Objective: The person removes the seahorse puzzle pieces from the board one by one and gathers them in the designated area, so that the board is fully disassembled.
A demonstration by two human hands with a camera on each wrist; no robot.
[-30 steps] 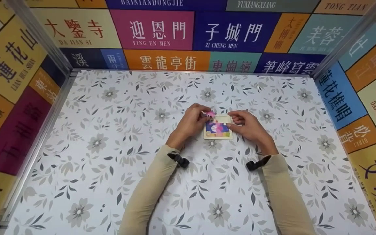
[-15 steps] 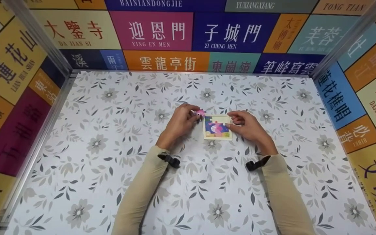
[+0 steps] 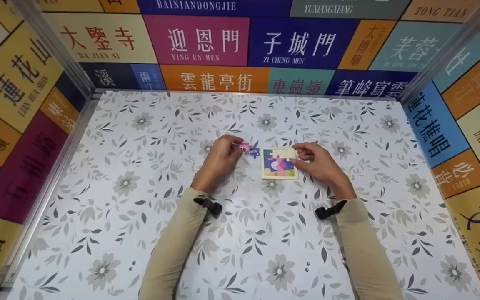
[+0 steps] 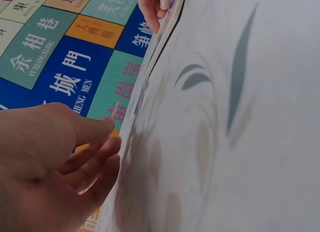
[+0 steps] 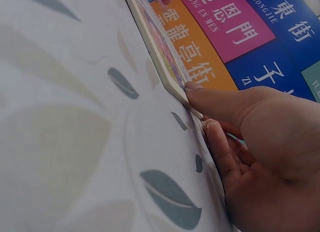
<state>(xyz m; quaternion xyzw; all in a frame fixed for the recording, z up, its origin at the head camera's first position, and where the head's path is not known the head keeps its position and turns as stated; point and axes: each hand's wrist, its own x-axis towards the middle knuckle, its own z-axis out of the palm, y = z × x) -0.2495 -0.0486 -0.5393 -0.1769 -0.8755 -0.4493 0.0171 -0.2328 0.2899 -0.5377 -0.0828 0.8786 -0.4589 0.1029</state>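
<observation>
A small square puzzle board point(image 3: 279, 177) lies on the table, its picture filled in except for bare cream areas at the upper right. My right hand point(image 3: 321, 164) grips its right edge; in the right wrist view the thumb point(image 5: 220, 101) lies over the rim with fingers beside it. Left of the board, my left hand point(image 3: 218, 160) pinches a pink puzzle piece point(image 3: 244, 146) between thumb and fingertips. Between that piece and the board is a blue-purple piece point(image 3: 255, 153); whether the two pieces touch, I cannot tell. The left wrist view shows the left hand point(image 4: 55, 162) holding a thin edge.
A white floral cloth point(image 3: 240, 250) covers the table. Printed panels with large lettering point(image 3: 206, 39) stand behind and on both sides, joined by metal corner posts. Each wrist wears a black camera strap, the left one point(image 3: 208, 206) over a beige sleeve.
My left hand has moved left, away from the board, with the pink piece. The blue-purple piece has come into clearer view beside the board. The right hand keeps its place.
</observation>
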